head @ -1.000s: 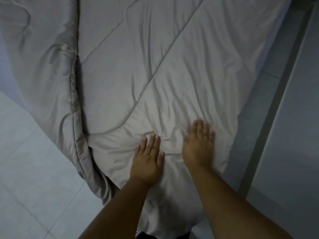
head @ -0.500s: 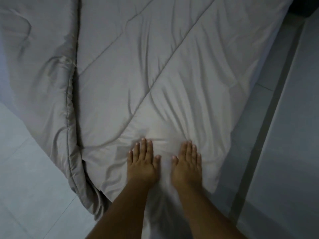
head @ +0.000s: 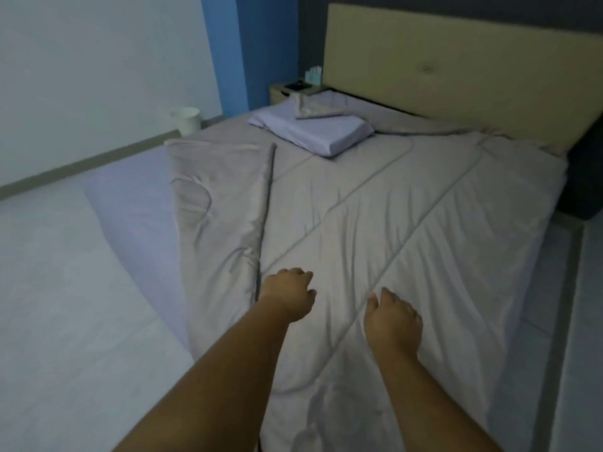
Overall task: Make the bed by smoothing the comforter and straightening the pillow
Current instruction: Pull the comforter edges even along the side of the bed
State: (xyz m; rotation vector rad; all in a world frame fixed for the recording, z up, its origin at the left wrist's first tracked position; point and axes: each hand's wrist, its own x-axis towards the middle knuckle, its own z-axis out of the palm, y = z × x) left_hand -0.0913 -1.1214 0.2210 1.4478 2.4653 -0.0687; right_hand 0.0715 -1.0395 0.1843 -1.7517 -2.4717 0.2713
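A grey quilted comforter covers the bed, with creases near the foot. Its left edge is folded back on itself in a long flap, baring the lilac sheet beside it. A lilac pillow lies askew near the headboard, with a corner of the comforter lying on it. My left hand hovers by the flap's fold, fingers loosely curled and holding nothing. My right hand is just above the comforter near the foot, fingers curled downward, also holding nothing.
A beige headboard stands at the far end. A small bedside table with a few items is left of it. A white bin stands by the wall. Pale tiled floor runs along both sides of the bed.
Both hands have lifted off the comforter, where they lay flat, and have moved forward. The view has swung up from the foot corner and now takes in the whole bed.
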